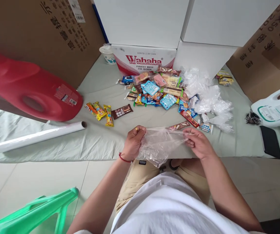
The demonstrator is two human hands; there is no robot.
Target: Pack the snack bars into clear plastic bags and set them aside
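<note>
Stretched between my two hands is a clear plastic bag (pixel 163 143), hanging over the table's front edge. My left hand (pixel 134 141) pinches one top corner, and my right hand (pixel 197 141) grips the opposite corner. Just beyond the bag lies a heap of wrapped snacks (pixel 152 87) in many colours, with a brown wrapped bar (pixel 179 125) close to my right fingers. A dark cocoa packet (pixel 122 111) and several yellow snack packets (pixel 108 115) sit left of the heap. Crumpled clear bags (pixel 203 91) pile up at its right side.
A red jug (pixel 32 87) and a white film roll (pixel 37 136) occupy the left. Behind stand a Wahaha carton (pixel 145 60), white boxes (pixel 142 22) and a paper cup (pixel 108 54). To the right are a white jug (pixel 276 107) and a black phone (pixel 270 141). A green stool (pixel 37 211) stands below.
</note>
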